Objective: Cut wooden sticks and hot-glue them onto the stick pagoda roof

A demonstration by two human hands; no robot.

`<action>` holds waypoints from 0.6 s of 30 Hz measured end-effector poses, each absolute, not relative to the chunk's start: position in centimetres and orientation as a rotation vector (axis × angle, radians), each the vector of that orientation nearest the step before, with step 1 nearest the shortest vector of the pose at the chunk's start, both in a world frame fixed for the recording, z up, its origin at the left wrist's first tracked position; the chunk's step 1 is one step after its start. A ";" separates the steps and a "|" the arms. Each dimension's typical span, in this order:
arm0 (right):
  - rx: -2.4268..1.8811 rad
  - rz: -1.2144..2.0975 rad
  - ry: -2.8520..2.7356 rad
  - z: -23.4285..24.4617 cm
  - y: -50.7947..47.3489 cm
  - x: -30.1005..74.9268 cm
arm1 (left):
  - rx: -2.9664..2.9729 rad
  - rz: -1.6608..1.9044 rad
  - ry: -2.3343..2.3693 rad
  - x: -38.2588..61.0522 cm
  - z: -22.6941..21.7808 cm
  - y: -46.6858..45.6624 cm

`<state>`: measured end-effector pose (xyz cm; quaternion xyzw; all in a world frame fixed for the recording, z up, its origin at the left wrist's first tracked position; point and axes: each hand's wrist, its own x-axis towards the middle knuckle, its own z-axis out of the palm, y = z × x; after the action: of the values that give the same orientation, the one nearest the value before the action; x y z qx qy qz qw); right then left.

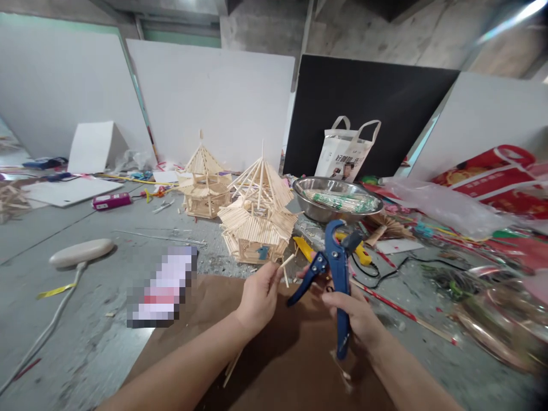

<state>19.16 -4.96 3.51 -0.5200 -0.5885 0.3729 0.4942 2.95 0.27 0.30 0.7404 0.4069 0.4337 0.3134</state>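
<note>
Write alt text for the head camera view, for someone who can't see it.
A person's right hand grips blue cutting pliers while the left hand pinches a thin wooden stick beside them. Behind stand two stick-built pavilion models and a metal bowl on a cluttered floor.

Two bare forearms rise from the bottom edge toward the middle of the frame, converging. The left hand (259,297) sits just left of centre, wrist slightly bent, fingers curled with thumb and fingertips pinched together at its upper right. The right hand (357,317), lower right of centre, keeps a closed grip, fingers wrapped, knuckles facing up. The hands stay near, not touching.
</note>
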 end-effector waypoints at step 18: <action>-1.583 0.055 -2.019 1.8 -4.5 21.1 | 2.244 1.008 0.947 1.6 0.5 1.3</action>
<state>21.08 -4.52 1.77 -0.5914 -0.7546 0.0205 0.2837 1.65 1.34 0.47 0.8243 0.3479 0.3701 0.2500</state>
